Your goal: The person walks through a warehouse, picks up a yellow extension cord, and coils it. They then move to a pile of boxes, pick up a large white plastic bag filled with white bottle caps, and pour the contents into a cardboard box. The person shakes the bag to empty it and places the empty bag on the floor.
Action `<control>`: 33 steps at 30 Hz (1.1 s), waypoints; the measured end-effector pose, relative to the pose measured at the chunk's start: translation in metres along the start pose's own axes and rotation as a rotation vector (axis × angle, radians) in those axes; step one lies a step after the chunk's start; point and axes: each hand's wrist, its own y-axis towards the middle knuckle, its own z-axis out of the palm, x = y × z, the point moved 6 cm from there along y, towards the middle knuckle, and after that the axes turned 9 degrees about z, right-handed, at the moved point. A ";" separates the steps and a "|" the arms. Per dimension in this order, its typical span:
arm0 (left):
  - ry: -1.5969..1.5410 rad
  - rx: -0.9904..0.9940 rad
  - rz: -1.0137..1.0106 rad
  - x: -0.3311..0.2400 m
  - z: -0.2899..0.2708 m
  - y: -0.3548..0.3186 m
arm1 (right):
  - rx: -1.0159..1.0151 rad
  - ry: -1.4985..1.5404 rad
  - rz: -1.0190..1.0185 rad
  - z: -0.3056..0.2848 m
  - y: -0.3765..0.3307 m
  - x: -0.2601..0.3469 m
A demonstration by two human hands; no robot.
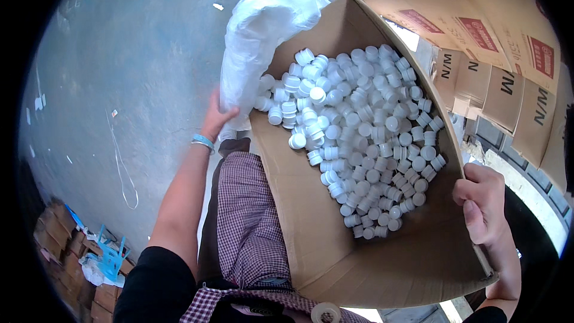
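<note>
A large open cardboard box [317, 251] is tilted in front of me. Inside it lies a heap of small white, translucent plastic caps [373, 131], gathered toward its far and right sides. A clear plastic bag [242, 42] hangs bunched over the box's far left edge, and some caps lie right at its mouth. My left hand [217, 116] is closed on the lower part of the bag beside the box, its thumb across the plastic and the other fingers partly hidden. With its fingers wrapped over the rim, my right hand [483, 203] grips the box's right edge.
Printed cardboard cartons [484, 84] are stacked at the right, close to the box. A blue plastic stool [112, 257] and more cardboard [57, 227] stand at the lower left. White strapping [122, 170] and paper scraps lie on the blue-grey floor [143, 54]. A checked apron [248, 209] covers my lap.
</note>
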 end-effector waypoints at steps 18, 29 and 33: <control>0.025 -0.547 0.073 0.064 0.027 -0.056 | 0.275 0.099 -0.172 0.053 -0.021 0.152; 0.249 -0.487 0.122 0.065 0.017 -0.078 | 0.202 0.052 -0.106 0.056 -0.007 0.171; 0.228 -0.413 0.060 0.057 0.018 -0.074 | 0.165 0.043 -0.096 0.060 -0.014 0.186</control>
